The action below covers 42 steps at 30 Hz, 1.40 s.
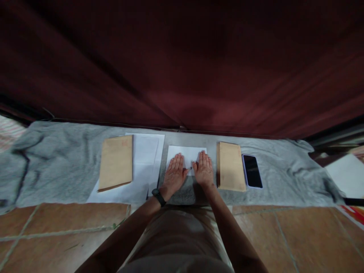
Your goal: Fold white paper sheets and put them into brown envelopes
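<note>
One head-worn camera looks forward and steeply down from above, near the grey cloth (290,174).

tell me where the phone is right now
In the head view, the phone lies on the grey cloth, to the right of the right hand, with a brown paper stack between them.

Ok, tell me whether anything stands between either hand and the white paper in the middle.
Nothing visible does: the left hand and right hand both lie flat on the white paper. The phone lies well aside.
</note>
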### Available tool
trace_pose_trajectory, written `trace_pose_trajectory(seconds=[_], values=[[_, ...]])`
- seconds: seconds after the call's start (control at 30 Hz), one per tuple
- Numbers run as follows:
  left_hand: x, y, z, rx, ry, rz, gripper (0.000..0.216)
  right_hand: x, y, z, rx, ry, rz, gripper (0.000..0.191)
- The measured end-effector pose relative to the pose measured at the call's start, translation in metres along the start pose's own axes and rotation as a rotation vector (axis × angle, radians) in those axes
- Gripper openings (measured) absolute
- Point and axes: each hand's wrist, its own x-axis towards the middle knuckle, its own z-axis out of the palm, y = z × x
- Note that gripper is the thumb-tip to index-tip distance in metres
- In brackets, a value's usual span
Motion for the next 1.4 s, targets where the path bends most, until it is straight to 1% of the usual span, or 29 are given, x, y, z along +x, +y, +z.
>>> trace_pose_trajectory(seconds=[0.1,0.2,0.33,0.4,0.53,0.6,0.77,0.9,0.97,1.07,1.13,1.2,1.4], values=[[0.002,-0.013,-0.002,0.007,-0.002,-0.032,0.067,0.0,0.001,0.0,0.01,0.005,-0.007,0.067],[0.003,-0.026,-0.006,0.007,-0.006,-0.035,0.066,-0.001,0.001,0.0,0.014,0.022,-0.018,0.067],[0.005,-0.031,-0.01,0.025,-0.014,-0.012,0.067,-0.002,0.001,-0.001,0.002,0.03,-0.036,0.066],[0.007,-0.028,-0.013,0.019,-0.02,0.047,0.068,-0.002,0.001,-0.003,-0.01,0.028,-0.043,0.067],[0.008,-0.021,-0.014,-0.025,-0.065,0.256,0.064,-0.003,0.001,-0.006,-0.029,0.002,-0.053,0.067],[0.007,-0.019,-0.013,-0.036,-0.079,0.287,0.061,-0.003,0.001,-0.007,-0.035,-0.01,-0.06,0.067],[0.006,-0.017,-0.01,-0.038,-0.087,0.271,0.06,-0.003,0.001,-0.008,-0.026,-0.037,-0.033,0.066],[0.007,-0.016,-0.01,-0.057,-0.098,0.253,0.062,0.008,-0.007,-0.006,0.067,-0.085,0.018,0.06],[0.008,-0.016,-0.01,-0.068,-0.113,0.257,0.062,0.016,-0.015,-0.003,0.16,-0.13,-0.01,0.056],[0.008,-0.017,-0.007,-0.076,-0.135,0.262,0.058,0.027,-0.029,0.001,0.254,-0.208,-0.115,0.054],[0.008,-0.018,-0.004,-0.077,-0.147,0.259,0.054,0.031,-0.037,0.003,0.244,-0.231,-0.141,0.054],[0.007,-0.018,-0.002,-0.084,-0.151,0.257,0.052,0.033,-0.041,0.003,0.209,-0.231,-0.128,0.055],[0.007,-0.017,-0.001,-0.098,-0.127,0.251,0.055,0.032,-0.038,0.004,0.145,-0.199,-0.097,0.059]])
